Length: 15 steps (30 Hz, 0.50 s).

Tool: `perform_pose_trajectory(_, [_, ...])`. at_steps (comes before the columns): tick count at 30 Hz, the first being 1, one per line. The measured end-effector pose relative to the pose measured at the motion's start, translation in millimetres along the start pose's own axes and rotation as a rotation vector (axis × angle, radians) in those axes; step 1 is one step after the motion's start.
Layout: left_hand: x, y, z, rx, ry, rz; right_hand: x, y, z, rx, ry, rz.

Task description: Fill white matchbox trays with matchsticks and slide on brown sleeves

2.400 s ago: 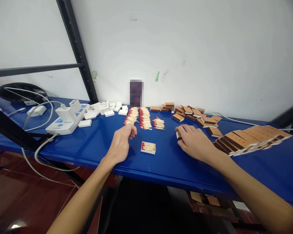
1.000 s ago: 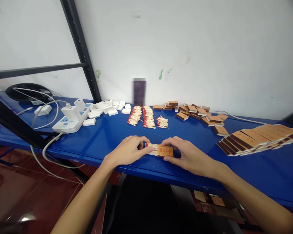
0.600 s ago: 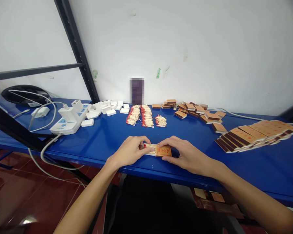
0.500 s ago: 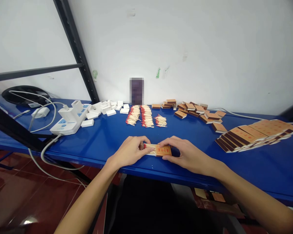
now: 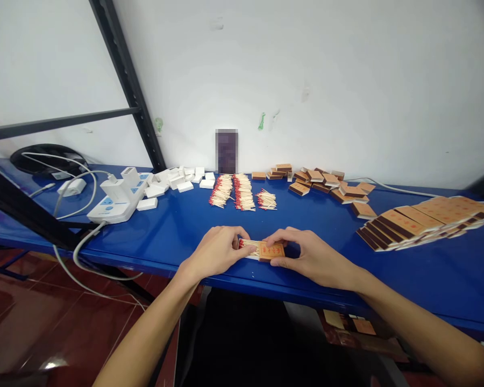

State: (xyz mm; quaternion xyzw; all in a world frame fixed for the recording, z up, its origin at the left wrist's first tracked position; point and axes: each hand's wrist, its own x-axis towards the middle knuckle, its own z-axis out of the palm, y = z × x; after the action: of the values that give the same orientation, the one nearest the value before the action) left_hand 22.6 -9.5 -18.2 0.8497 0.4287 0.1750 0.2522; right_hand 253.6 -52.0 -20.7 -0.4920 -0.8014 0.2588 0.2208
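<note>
Near the front edge of the blue table, my left hand pinches the white inner tray, which holds red-tipped matches. The tray sticks out of the left end of an orange matchbox sleeve. My right hand grips that sleeve between thumb and fingers. Part of the tray lies inside the sleeve. Beyond my hands are two long piles of matches and a smaller pile.
White trays lie at the back left, beside a power strip with cables. Orange matchboxes are scattered at the back right, with stacked matchboxes farther right. A black metal post stands at left, and a blurred dark panel at the wall.
The view has shifted slightly. Both hands keep their hold on the tray and sleeve, with little visible change between them.
</note>
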Motion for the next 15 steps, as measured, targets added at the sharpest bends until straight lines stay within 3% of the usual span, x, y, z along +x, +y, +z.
perform_pose_trajectory(15, [-0.6, 0.7, 2.3, 0.018, 0.008, -0.012, 0.2, -0.2, 4.4, 0.05, 0.037, 0.013])
